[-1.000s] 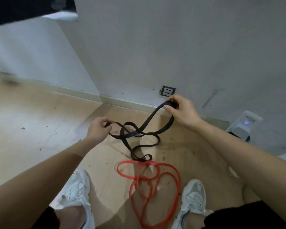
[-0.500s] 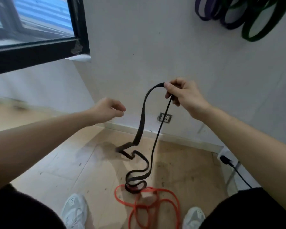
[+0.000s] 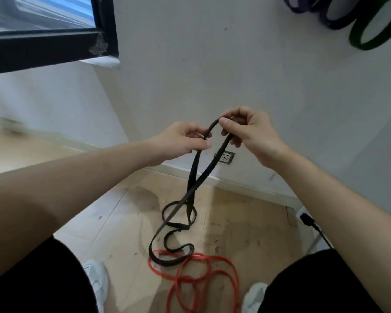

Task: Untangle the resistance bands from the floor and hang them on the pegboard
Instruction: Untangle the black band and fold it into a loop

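Straight ahead, grey-white wall (image 3: 235, 75) fills most of the view and meets the tan floor (image 3: 246, 222) at a pale skirting. Black-framed window (image 3: 43, 48) top left.

Black resistance band (image 3: 193, 168) is in hand. Its top bend is held up in front of the wall, mid-frame. Two strands drop from it and cross once, and the lower coils lie on the floor ahead of the feet. Red resistance band (image 3: 212, 260) lies looped on the floor, nearer the person. Its far edge overlaps the black band's lowest loop; can't tell which is on top.

Top right, green band (image 3: 370, 32) and purple bands (image 3: 339, 21) hang against the wall, cut by the frame edge. What they hang on is out of view.

Left hand (image 3: 181, 141) pinches the left strand just under the bend. Right hand (image 3: 251, 132) pinches the top of the bend, thumb on top, other fingers curled by the right strand. Hands close together, both clamped on the black band.

White shoes (image 3: 97, 279) at the bottom, one either side of the red band. Wall socket (image 3: 225, 157) low on the wall, behind the strands. Black plug (image 3: 307, 220) with cable at right.
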`<state>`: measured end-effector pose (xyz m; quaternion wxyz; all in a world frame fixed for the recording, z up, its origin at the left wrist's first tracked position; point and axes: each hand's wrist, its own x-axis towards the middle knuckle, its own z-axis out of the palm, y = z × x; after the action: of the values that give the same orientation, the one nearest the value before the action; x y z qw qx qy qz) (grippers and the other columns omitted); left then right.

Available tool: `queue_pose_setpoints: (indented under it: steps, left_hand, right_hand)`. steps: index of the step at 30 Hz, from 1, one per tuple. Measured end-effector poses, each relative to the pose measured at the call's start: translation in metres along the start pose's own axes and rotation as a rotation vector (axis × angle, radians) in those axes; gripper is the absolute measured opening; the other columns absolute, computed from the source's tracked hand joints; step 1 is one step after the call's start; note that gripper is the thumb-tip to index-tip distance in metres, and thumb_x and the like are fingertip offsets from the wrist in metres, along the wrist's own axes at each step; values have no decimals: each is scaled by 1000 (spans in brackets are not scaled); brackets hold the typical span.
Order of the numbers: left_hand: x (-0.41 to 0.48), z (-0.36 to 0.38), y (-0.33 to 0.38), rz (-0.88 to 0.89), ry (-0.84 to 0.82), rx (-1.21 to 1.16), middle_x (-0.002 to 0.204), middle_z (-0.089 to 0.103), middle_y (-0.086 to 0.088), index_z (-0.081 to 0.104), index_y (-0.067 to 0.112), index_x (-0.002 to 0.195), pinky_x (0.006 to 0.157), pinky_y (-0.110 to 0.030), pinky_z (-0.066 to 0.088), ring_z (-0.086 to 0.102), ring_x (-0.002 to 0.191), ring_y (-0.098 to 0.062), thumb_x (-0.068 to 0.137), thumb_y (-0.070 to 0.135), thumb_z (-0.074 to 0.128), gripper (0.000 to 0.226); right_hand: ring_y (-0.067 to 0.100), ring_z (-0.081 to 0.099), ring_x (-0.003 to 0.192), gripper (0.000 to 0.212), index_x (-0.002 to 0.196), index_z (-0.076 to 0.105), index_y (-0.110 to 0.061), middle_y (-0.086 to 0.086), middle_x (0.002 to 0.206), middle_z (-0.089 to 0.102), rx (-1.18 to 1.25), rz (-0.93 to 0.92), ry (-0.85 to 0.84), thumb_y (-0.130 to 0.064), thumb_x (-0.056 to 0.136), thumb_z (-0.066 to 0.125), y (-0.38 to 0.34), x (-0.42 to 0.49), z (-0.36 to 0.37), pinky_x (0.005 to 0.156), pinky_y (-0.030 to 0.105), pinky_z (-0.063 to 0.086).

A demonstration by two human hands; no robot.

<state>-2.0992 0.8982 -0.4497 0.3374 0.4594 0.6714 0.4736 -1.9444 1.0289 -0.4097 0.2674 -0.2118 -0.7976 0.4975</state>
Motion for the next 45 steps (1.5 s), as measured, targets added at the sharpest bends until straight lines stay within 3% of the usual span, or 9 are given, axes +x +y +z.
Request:
queue_pose_setpoints:
  steps: [7, 13, 20, 24, 28, 32, 35, 40, 45]
  left_hand:
    - [14, 12, 2, 83, -8, -43, 112, 77, -4, 69, 19, 120, 90, -28, 55, 70, 110, -19, 94, 20, 71, 26]
    - [27, 14, 6, 127, 102, -98, 92, 76, -1, 72, 20, 101, 85, -30, 58, 73, 89, -13, 89, 21, 77, 13]
    - [33, -5, 25, 178, 187, -113, 82, 70, 3, 75, 16, 96, 82, -25, 58, 66, 76, -7, 82, 19, 83, 16]
    - [31, -8, 39, 212, 202, -186, 78, 67, 7, 73, 17, 94, 75, -20, 56, 64, 72, -3, 87, 17, 78, 8]
    - [27, -10, 59, 262, 225, -356, 75, 66, 10, 72, 19, 92, 74, -22, 53, 63, 70, -8, 92, 17, 73, 2]
    - [21, -18, 79, 322, 242, -563, 79, 69, 8, 68, 22, 92, 77, -26, 55, 67, 73, -10, 94, 21, 69, 2]
    - [17, -25, 89, 361, 231, -650, 86, 74, 5, 66, 20, 95, 77, -26, 55, 70, 77, -14, 99, 20, 63, 5]
    - [11, -34, 96, 354, 257, -725, 89, 74, 4, 61, 18, 98, 80, -26, 53, 71, 83, -14, 101, 18, 59, 4]
    - [4, -53, 110, 386, 262, -818, 89, 73, 5, 63, 16, 98, 83, -26, 53, 70, 86, -12, 102, 23, 57, 10]
  right_hand:
    - [15, 61, 59, 6, 98, 70, -15, -3, 84, 66, 81, -102, 141, -16, 92, 71, 0, 1, -18, 56, 27, 53]
    - [13, 58, 53, 14, 105, 67, -6, 0, 83, 59, 62, 3, 193, -13, 93, 70, 17, -1, -40, 55, 26, 52]
    - [18, 65, 74, 15, 106, 67, -1, 12, 89, 66, 54, 195, -238, 3, 91, 65, 32, -11, -61, 71, 28, 57]
    - [16, 62, 77, 14, 102, 68, -10, 8, 91, 66, -9, 165, -309, -2, 90, 68, 29, -12, -54, 67, 28, 49]
    - [22, 63, 88, 21, 113, 65, -10, 8, 106, 67, -24, 177, -382, -8, 92, 68, 32, -11, -35, 75, 35, 51]
    - [22, 72, 93, 53, 139, 50, -15, 0, 126, 62, -123, 262, -535, -23, 91, 72, 50, -17, 3, 83, 36, 59]
    - [20, 74, 90, 60, 144, 47, -20, -1, 130, 60, -186, 262, -505, -30, 91, 73, 66, -19, 30, 79, 32, 62]
    - [26, 72, 96, 31, 123, 64, -18, 2, 126, 61, -165, 311, -561, -28, 94, 69, 89, -20, 62, 71, 26, 56]
    - [18, 70, 87, 53, 137, 46, -18, -1, 136, 48, -81, 311, -452, -28, 92, 72, 98, -9, 86, 67, 24, 56]
